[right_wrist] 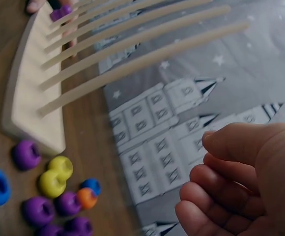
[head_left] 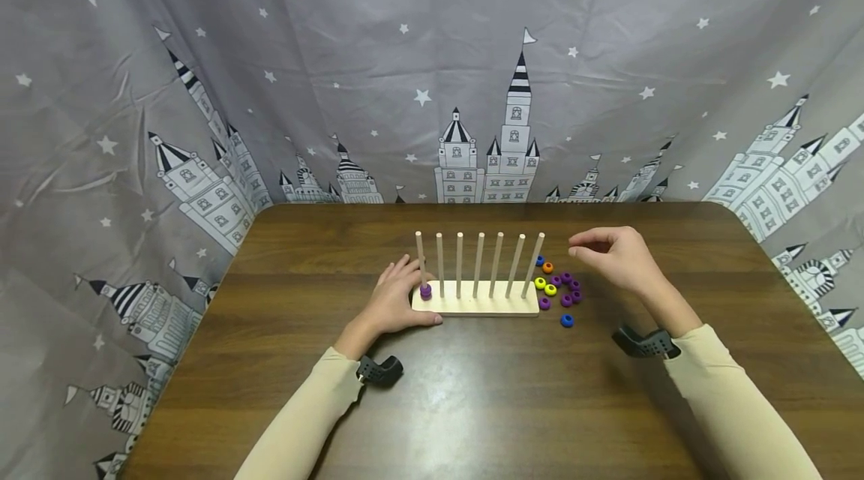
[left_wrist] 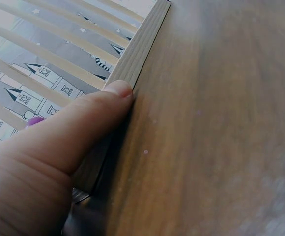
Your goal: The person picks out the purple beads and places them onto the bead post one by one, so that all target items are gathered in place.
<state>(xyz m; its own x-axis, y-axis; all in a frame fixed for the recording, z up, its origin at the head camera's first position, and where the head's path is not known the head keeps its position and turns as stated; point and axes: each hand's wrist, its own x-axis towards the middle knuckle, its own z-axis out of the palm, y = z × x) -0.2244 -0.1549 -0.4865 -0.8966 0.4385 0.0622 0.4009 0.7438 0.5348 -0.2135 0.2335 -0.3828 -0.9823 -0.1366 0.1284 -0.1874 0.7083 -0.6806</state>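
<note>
A pale wooden peg stand [head_left: 482,305] with a row of upright pegs is on the table. Purple beads [head_left: 425,292] sit at the foot of its leftmost peg. My left hand [head_left: 394,300] grips the stand's left end, with the thumb [left_wrist: 83,123] along the front edge and the fingers behind. To the right of the stand, my right hand [head_left: 624,259] is raised over the table, beyond a group of loose beads. Its fingers [right_wrist: 216,182] are loosely curled, the thumb apart from them, and nothing shows between them.
Loose beads lie by the stand's right end: several purple ones [head_left: 566,300], two yellow ones [head_left: 550,290], an orange one [head_left: 547,268] and two blue ones [head_left: 567,321]. A grey curtain [head_left: 378,90] with castles and stars hangs behind the brown table [head_left: 472,405].
</note>
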